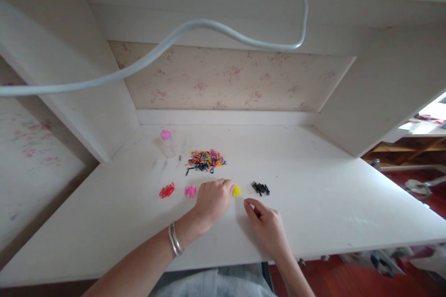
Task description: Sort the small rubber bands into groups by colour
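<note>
My left hand (215, 199), with silver bangles at the wrist, is closed with its fingertips at the left edge of a small pile of yellow rubber bands (237, 190). Just below and right of that pile, my right hand (263, 222) pinches thumb and forefinger together; whatever lies between them is too small to make out. A pile of pink bands (190, 190) sits left of my left hand, and red bands (167, 190) lie farther left. Black bands (260, 188) are heaped above my right hand. Behind my left hand spreads a larger mixed-colour heap of bands (207, 159).
A clear plastic container with a pink top (166, 135) stands at the back left of the white desk (320, 195). A pale cable (209, 23) hangs across the upper view. White side panels and a floral back wall (230, 76) enclose the desk.
</note>
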{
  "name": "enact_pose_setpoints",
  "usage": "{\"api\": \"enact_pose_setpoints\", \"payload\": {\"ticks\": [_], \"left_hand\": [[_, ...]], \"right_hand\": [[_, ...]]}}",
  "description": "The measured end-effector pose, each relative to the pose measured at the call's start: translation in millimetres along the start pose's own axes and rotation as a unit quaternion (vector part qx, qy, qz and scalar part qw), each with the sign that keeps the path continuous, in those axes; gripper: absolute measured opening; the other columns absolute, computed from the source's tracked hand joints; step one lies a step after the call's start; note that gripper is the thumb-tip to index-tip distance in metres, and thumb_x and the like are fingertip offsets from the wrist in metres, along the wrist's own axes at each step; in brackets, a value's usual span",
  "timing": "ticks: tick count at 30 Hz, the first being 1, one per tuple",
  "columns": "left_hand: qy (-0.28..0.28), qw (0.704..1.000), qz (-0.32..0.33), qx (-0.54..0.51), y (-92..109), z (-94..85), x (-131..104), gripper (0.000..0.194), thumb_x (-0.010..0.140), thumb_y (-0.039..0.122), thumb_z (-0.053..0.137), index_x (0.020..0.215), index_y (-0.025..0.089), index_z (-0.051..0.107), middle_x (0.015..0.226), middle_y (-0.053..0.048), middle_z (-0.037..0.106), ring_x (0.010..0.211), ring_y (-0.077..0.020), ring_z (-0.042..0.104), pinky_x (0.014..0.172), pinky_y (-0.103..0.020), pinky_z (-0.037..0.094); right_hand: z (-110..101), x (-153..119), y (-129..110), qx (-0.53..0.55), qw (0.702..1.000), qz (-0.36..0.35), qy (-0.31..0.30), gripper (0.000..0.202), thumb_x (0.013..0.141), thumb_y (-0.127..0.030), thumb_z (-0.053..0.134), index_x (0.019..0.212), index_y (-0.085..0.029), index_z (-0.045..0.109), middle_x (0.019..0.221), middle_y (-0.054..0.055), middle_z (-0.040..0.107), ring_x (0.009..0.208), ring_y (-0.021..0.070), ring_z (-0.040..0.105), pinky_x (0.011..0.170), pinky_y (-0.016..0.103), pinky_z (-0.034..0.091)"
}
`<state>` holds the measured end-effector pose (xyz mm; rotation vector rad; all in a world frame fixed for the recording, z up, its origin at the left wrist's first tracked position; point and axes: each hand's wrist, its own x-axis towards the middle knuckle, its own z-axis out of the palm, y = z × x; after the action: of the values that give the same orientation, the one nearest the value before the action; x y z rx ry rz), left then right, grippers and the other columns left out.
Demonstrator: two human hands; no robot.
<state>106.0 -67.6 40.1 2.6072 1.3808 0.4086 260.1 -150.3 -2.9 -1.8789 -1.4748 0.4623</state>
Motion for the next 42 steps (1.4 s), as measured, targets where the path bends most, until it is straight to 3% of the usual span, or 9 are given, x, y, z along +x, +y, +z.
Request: {"api": "enact_pose_setpoints", "payload": {"ticks": [7, 14, 18, 22, 27, 31, 34, 38, 42], "left_hand": [[-0.044, 0.999, -0.009, 0.017, 13.7, 7.8, 0.5, 0.028, 0.092, 0.027, 0.037, 0.092, 0.022, 0.064, 0.085, -0.005, 0.069, 0.075, -0.0182, 0.065, 0.065, -0.028, 0.045], [-0.007, 1.0, 0.003, -0.002, 3.0, 1.3, -9.1, 0.029, 0.094, 0.031, 0.035, 0.096, 0.025, 0.064, 0.087, -0.003, 0.07, 0.076, -0.0181, 0.065, 0.063, -0.027, 0.044], [0.041, 0.998, -0.024, -0.032, -14.1, -12.0, -27.1, 0.032, 0.094, 0.034, 0.033, 0.095, 0.026, 0.064, 0.087, -0.002, 0.071, 0.076, -0.0155, 0.065, 0.065, -0.025, 0.042], [0.082, 0.991, -0.091, -0.053, -39.7, -24.6, -59.8, 0.031, 0.092, 0.04, 0.035, 0.089, 0.025, 0.062, 0.071, 0.0, 0.068, 0.062, -0.0131, 0.061, 0.059, -0.023, 0.039], [0.068, 0.985, -0.149, -0.048, -75.8, -26.3, -106.0, 0.041, 0.09, 0.045, 0.037, 0.058, 0.021, 0.046, 0.048, 0.004, 0.048, 0.046, -0.0099, 0.046, 0.05, -0.023, 0.029], [0.063, 0.975, -0.168, -0.128, -98.8, -16.9, -122.6, 0.044, 0.088, 0.045, 0.039, 0.053, 0.019, 0.033, 0.045, 0.006, 0.033, 0.044, -0.0088, 0.037, 0.049, -0.022, 0.026], [0.076, 0.958, -0.19, -0.2, -106.5, -11.5, -122.4, 0.045, 0.087, 0.048, 0.04, 0.054, 0.019, 0.029, 0.048, 0.006, 0.028, 0.046, -0.008, 0.035, 0.048, -0.021, 0.025], [0.075, 0.955, -0.176, -0.225, -107.3, -10.6, -121.5, 0.045, 0.087, 0.047, 0.041, 0.055, 0.019, 0.028, 0.049, 0.007, 0.028, 0.047, -0.0074, 0.033, 0.049, -0.021, 0.025], [0.076, 0.957, -0.16, -0.231, -107.9, -11.0, -124.5, 0.044, 0.088, 0.045, 0.041, 0.055, 0.019, 0.027, 0.049, 0.007, 0.028, 0.047, -0.0075, 0.033, 0.05, -0.022, 0.025]], "right_hand": [[0.1, 0.7, 0.4, -0.001, 1.0, -0.004, -0.001, 0.049, 0.087, -0.053, 0.036, 0.092, -0.02, 0.071, 0.051, 0.0, 0.058, 0.047, 0.0112, 0.048, 0.048, 0.02, 0.032], [-0.8, -0.1, 0.0, 0.002, 1.0, -0.011, 0.003, 0.044, 0.087, -0.051, 0.038, 0.091, -0.022, 0.071, 0.051, -0.001, 0.058, 0.047, 0.0109, 0.049, 0.049, 0.019, 0.033], [-2.8, -0.4, -2.2, -0.003, 1.0, -0.009, 0.001, 0.043, 0.087, -0.05, 0.038, 0.091, -0.022, 0.071, 0.053, -0.001, 0.059, 0.048, 0.0109, 0.05, 0.051, 0.019, 0.035], [-2.4, -0.7, -2.1, -0.013, 1.0, -0.009, -0.01, 0.04, 0.087, -0.048, 0.04, 0.091, -0.022, 0.07, 0.054, -0.001, 0.059, 0.05, 0.0111, 0.051, 0.053, 0.019, 0.036], [-3.2, 2.3, -6.4, -0.003, 1.0, 0.008, -0.015, 0.041, 0.086, -0.049, 0.042, 0.09, -0.02, 0.071, 0.051, -0.002, 0.054, 0.046, 0.0097, 0.047, 0.049, 0.018, 0.034], [-10.1, 19.7, -36.9, -0.011, 1.0, -0.026, -0.008, 0.045, 0.085, -0.052, 0.042, 0.096, -0.018, 0.071, 0.049, -0.003, 0.051, 0.044, 0.0091, 0.044, 0.046, 0.019, 0.033], [-7.4, 45.5, -69.4, -0.077, 0.994, -0.073, -0.027, 0.041, 0.087, -0.049, 0.041, 0.095, -0.024, 0.071, 0.054, -0.002, 0.058, 0.05, 0.01, 0.052, 0.052, 0.019, 0.035], [16.2, 84.0, -94.6, -0.228, 0.965, -0.077, -0.104, 0.034, 0.086, -0.045, 0.042, 0.103, -0.032, 0.068, 0.078, 0.002, 0.069, 0.07, 0.0154, 0.062, 0.063, 0.023, 0.039], [43.4, 106.9, -94.7, -0.315, 0.933, -0.067, -0.159, 0.033, 0.084, -0.038, 0.045, 0.112, -0.038, 0.063, 0.098, 0.004, 0.069, 0.087, 0.022, 0.063, 0.07, 0.029, 0.042]]}}
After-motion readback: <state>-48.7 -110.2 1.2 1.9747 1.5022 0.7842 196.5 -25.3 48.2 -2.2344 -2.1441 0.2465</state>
